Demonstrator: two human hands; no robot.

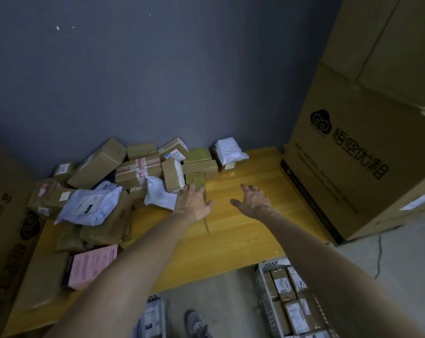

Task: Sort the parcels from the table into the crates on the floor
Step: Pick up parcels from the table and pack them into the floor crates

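A heap of brown cardboard parcels [138, 169] and white mailer bags [91, 206] covers the left and back of the yellow wooden table [243, 215]. My left hand [193, 202] reaches to the heap with fingers straight, touching a small greenish-taped box [194, 179]. My right hand [254, 200] hovers over bare table to the right of it, fingers spread, holding nothing. A white plastic crate [264, 284] on the floor at lower right holds several labelled boxes. A second crate with bags [152, 315] shows at the bottom edge.
A stack of large cardboard cartons [357, 154] stands at the table's right end. A pink parcel [91, 264] lies near the table's front left. More printed cardboard [4, 215] leans at the far left. A grey shoe [196, 323] is on the floor between the crates.
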